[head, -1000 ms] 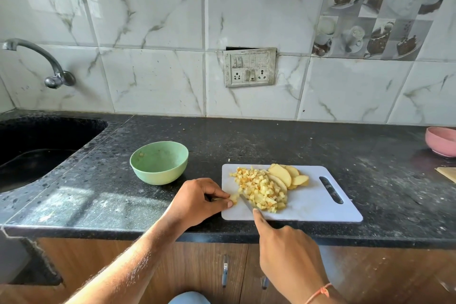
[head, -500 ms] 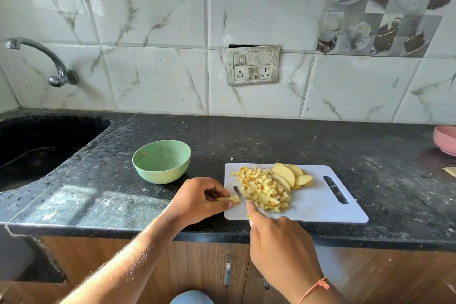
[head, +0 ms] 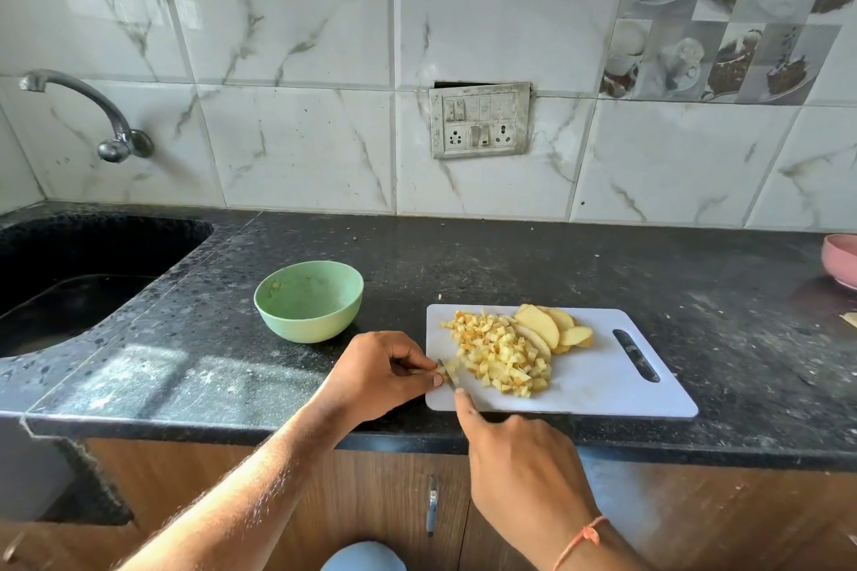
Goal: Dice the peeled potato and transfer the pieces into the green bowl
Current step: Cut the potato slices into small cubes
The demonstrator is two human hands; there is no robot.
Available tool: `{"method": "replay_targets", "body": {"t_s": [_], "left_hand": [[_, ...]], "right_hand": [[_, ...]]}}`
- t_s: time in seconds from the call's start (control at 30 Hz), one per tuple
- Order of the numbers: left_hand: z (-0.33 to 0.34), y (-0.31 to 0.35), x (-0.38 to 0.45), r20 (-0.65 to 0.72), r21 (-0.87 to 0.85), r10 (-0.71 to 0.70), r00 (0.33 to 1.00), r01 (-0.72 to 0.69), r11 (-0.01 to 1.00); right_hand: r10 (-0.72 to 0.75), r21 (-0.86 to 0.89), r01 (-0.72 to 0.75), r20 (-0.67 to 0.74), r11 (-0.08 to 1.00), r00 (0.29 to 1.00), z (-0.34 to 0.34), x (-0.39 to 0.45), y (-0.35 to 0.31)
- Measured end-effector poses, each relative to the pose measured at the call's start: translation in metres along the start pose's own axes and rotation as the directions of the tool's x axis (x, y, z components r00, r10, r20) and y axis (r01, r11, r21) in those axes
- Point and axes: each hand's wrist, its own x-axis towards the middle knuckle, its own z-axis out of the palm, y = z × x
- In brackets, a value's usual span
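Black speckled granite countertop (head: 533, 264) under a wall of white marble-look tiles, with a grubby switch and socket plate (head: 480, 121) set in the wall and a metal tap (head: 92, 116) over the dark sink (head: 69, 274) on the left. Wooden cabinet doors run below the counter edge.

White cutting board (head: 603, 389) sits near the front edge of the counter, handle slot (head: 635, 355) toward the right. On it there's a decent heap of diced potato (head: 501, 352), and behind that, at the far side of the board, a few potato slices (head: 554, 329) leaning on each other, not yet cut up.

Left hand (head: 380, 373) is at the board's left edge, fingers curled, pinching a thin strip of potato (head: 438, 370) between thumb and fingertips. Right hand (head: 519, 454) comes in from below, clenched around the knife handle, index finger stretched along the top. The handle is hidden inside the fist, and only a sliver of the knife (head: 447, 376) shows, so I think the blade is down on that strip right beside the left fingertips, but it's hard to be sure. An orange thread (head: 582, 540) is tied round the right wrist.

Green bowl (head: 308, 300) stands on the counter just left of the board, apart from it, with only a couple of tiny bits inside. A pink bowl (head: 841, 257) peeks in at the far right edge.
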Motion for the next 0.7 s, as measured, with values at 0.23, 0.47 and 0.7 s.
{"method": "replay_targets", "body": {"t_s": [0.23,0.47,0.7], "left_hand": [[0.000,0.001,-0.001,-0.011,0.012,0.017,1.000,-0.017,1.000],[0.002,0.008,-0.006,-0.027,0.018,0.075,0.997,-0.075,0.997],[-0.002,0.007,-0.004,-0.032,0.022,0.071,0.997,-0.070,0.997]], "right_hand": [[0.037,-0.036,-0.037,0.013,0.999,0.999,-0.012,-0.014,0.014],[0.092,0.086,-0.084,-0.091,0.993,0.992,0.003,0.000,0.023],[0.109,0.201,-0.082,-0.126,0.976,0.986,-0.007,0.001,0.012]]}}
